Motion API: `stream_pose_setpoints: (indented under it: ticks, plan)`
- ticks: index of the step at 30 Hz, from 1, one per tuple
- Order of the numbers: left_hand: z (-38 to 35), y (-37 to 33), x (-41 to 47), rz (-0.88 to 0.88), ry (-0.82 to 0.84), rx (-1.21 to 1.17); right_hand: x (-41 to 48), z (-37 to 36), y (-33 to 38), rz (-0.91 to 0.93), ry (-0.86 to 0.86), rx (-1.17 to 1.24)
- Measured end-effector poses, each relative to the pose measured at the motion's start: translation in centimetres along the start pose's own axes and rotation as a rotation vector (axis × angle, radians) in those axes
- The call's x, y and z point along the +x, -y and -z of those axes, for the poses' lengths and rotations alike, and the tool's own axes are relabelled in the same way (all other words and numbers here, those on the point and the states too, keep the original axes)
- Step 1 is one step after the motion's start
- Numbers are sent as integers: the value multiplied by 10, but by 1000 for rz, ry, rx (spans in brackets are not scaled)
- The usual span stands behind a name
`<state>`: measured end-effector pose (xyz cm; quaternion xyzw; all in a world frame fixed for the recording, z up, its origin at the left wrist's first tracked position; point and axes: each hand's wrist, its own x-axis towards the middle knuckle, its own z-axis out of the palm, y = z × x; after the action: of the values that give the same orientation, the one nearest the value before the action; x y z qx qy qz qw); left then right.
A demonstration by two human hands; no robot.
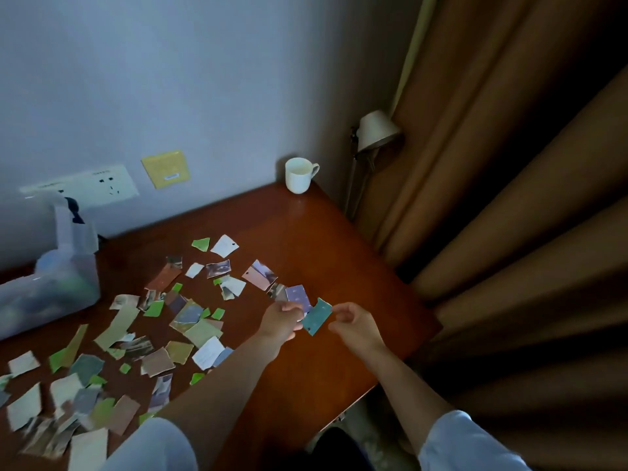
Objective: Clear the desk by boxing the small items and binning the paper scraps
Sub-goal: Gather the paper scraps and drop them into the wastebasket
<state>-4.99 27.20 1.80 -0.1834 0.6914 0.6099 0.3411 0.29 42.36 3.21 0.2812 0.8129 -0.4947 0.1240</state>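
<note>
the teal scrap point(316, 316) sits between the two hands over the desk point(339, 239), long axis tilted up to the right. the left hand point(283, 321) pinches its lower left edge; the right hand point(353, 322), loosely curled and empty, is just beside its upper right corner. most paper scraps point(190, 321) lie further left.

The clear box point(47, 287) at far left is blurred and cut by the edge, its contents unreadable. Near-left paper scraps point(44, 433) smear together. The left hand point(282, 319) hides its own fingertips.
</note>
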Motion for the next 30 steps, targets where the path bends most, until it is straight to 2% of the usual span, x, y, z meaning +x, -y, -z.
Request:
stream_pose_setpoints:
  ticks: [6,11,16,23,28,30]
  plan:
    - [-2,-6,31,15,-186,76,58,-3,5,164,133,-431]
    - [-8,-3,46,65,-288,47,101,2,12,353,456,-665]
    - [-20,-7,57,98,-438,29,133,9,19,529,580,-874]
    - [-38,-6,72,149,-552,136,155,10,23,771,720,-1021]
    - [-57,-8,76,210,-680,464,162,7,24,831,761,-1057]
    - [-59,-9,76,198,-712,515,164,7,26,832,788,-1031]
